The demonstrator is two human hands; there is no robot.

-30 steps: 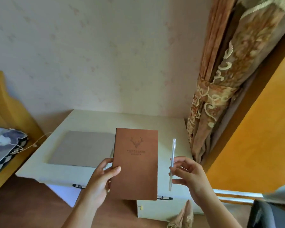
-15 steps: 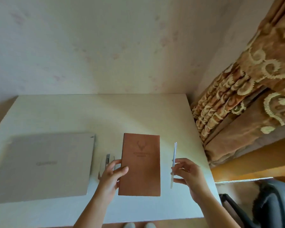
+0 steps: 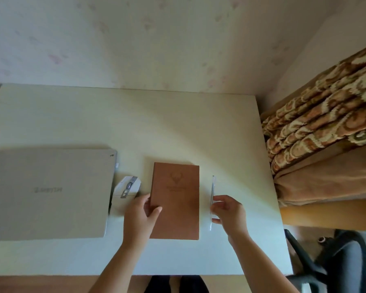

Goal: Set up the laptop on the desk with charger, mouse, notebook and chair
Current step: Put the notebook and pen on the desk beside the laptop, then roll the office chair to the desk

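Note:
A brown notebook with a deer emblem lies flat on the white desk, right of centre. My left hand grips its left edge, thumb on the cover. My right hand pinches a clear white pen that stands lengthwise just right of the notebook, at or just above the desk top. A closed grey laptop rests at the left. A white mouse sits between laptop and notebook, partly behind my left hand. No charger is in view.
A dark office chair stands at the lower right, off the desk's corner. A patterned brown curtain hangs along the desk's right side. The wall runs behind the desk's far edge.
The view has moved closer over the desk. Notebook and pen have come down from mid-air to the desk surface, and the mouse now shows in full.

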